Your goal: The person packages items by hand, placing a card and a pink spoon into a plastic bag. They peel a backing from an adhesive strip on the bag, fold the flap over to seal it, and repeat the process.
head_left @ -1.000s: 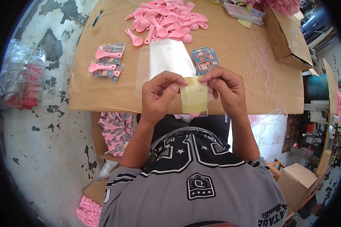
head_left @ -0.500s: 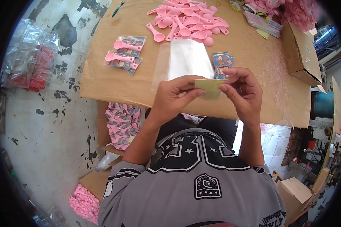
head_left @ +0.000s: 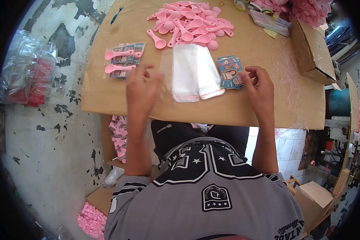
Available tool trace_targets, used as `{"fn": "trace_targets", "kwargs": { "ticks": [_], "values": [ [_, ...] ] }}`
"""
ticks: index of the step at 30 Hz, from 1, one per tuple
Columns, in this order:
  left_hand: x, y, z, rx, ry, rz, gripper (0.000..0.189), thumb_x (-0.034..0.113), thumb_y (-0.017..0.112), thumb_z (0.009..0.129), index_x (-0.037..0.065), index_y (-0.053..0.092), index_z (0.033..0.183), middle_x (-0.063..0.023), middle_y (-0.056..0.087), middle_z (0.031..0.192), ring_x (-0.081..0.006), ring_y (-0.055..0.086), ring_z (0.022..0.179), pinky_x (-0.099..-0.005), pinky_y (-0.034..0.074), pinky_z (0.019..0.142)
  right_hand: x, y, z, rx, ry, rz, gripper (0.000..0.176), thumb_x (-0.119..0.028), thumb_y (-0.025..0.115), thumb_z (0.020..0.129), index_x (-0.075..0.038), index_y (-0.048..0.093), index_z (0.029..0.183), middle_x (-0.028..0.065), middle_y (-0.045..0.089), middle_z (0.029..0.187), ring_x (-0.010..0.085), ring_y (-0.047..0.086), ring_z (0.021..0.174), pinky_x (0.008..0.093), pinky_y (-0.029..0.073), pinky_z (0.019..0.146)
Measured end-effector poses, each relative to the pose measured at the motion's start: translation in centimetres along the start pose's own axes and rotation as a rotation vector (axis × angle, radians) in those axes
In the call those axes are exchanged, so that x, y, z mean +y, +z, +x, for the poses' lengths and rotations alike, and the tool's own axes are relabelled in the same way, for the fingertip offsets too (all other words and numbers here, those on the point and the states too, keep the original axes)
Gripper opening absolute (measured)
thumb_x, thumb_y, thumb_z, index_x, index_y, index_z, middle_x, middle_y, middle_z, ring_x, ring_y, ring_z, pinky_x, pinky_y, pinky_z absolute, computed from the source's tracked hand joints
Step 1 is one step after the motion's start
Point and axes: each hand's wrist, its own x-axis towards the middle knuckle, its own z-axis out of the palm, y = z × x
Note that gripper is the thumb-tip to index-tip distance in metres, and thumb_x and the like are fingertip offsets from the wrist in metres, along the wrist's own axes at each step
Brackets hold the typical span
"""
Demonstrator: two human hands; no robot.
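Observation:
My left hand [head_left: 142, 92], smeared by motion, is over the table beside the packed pink spoons; whether it holds anything I cannot make out. Just to its upper left lie clear packets, each with a pink measuring spoon [head_left: 122, 69] on a printed card. My right hand [head_left: 260, 90] has its thumb and curled fingers apart, the thumb at the right edge of a stack of printed cards [head_left: 229, 73]. Between the hands lie two piles of clear plastic bags [head_left: 185, 74]. A heap of loose pink measuring spoons [head_left: 194, 24] is behind them.
Brown paper covers the table [head_left: 108, 94]. A pen [head_left: 116, 15] lies at the far left, an open cardboard box [head_left: 314, 52] at the right edge. Pink shreds lie near that box. Below the table's left side, a carton holds packed spoons [head_left: 119, 134].
The yellowish-backed card has left my hands. The card stack now shows its printed side. My left hand moved left toward the packets; my right hand stayed near the stack.

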Motion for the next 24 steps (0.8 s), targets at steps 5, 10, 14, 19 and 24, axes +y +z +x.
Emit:
{"fn": "trace_targets", "kwargs": {
  "ticks": [5,10,14,19,24],
  "values": [
    [-0.1,2.9,-0.8,-0.002,0.051,0.218,0.031,0.025,0.079,0.092,-0.001,0.064,0.1,-0.0143,0.061,0.09,-0.0302,0.058,0.084,-0.0407,0.049,0.081,0.8,1.1,0.5,-0.093,0.128,-0.05,0.039,-0.033,0.081,0.091,0.001,0.066,0.103,0.0108,0.067,0.09,0.0208,0.061,0.077,0.0364,0.05,0.071],
    [-0.6,2.1,-0.5,-0.091,-0.136,-0.019,0.026,0.02,0.076,0.095,-0.001,0.062,0.1,-0.0094,0.065,0.089,-0.0204,0.06,0.079,-0.0353,0.049,0.072,1.5,0.2,1.1,-0.096,0.178,0.094,0.036,-0.031,0.08,0.092,0.001,0.066,0.099,0.0104,0.069,0.083,0.0162,0.061,0.074,0.0338,0.049,0.07],
    [-1.7,1.7,-0.3,-0.029,-0.163,-0.208,0.025,0.014,0.074,0.097,0.0,0.061,0.113,-0.0039,0.067,0.085,-0.0125,0.061,0.076,-0.0294,0.049,0.069,2.6,0.3,0.9,-0.034,0.144,0.159,0.031,-0.028,0.076,0.097,0.001,0.067,0.1,0.0095,0.067,0.078,0.0135,0.058,0.072,0.0329,0.048,0.068],
    [-1.2,0.6,-0.5,-0.054,-0.236,-0.655,0.042,0.009,0.074,0.097,0.003,0.054,0.133,-0.0024,0.069,0.091,-0.0109,0.064,0.081,-0.0258,0.052,0.074,2.2,0.1,0.5,0.132,0.15,0.359,0.025,-0.026,0.067,0.104,-0.001,0.067,0.106,0.0036,0.066,0.079,0.0081,0.054,0.069,0.0269,0.045,0.062],
    [-1.6,0.4,-1.0,0.109,-0.452,-1.518,0.032,0.009,0.069,0.101,0.003,0.056,0.13,-0.0062,0.072,0.102,-0.0206,0.073,0.09,-0.0325,0.06,0.084,1.7,-0.2,-0.9,0.067,0.046,0.675,0.024,-0.025,0.066,0.106,-0.001,0.067,0.112,-0.0004,0.066,0.086,0.0043,0.056,0.07,0.022,0.044,0.059]
  ]
}}
